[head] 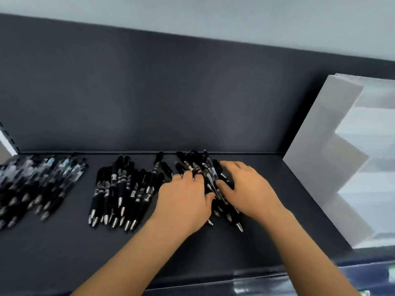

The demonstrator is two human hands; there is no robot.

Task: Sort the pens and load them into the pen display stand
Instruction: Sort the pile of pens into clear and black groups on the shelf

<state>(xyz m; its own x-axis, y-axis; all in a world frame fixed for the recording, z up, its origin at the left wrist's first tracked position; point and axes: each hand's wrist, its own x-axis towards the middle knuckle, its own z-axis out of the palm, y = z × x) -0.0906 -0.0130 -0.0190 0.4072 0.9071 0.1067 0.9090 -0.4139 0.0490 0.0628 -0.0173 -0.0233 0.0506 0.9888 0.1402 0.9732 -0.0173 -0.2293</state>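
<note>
Dark shelf with a dark back panel, pale wall above. Three piles of black pens lie on the shelf, all well short of its front edge.

- Left pile: blurred, at the left edge of view, pens roughly parallel.
- Middle pile: apart from the other two. Long axes run near-to-far, leaning right at the far end. Silver tips point at the person, clicker ends at the back panel.
- Right pile: same heading, tips toward the person, far ends touching or nearly touching the back panel. A few tips stick out below the hands.

Left hand sits on the near-left side of the right pile. Its grip is curled, with fingertips dug into the pens and thumb against the bundle. Right hand covers the pile's right side, its thumb pressed on the barrels and its fingers wrapped over the far side. The bundle is squeezed between both grips.

White stand is on the shelf just right of the right hand, stepped tiers facing right. I can't tell if any pens are in it.
</note>
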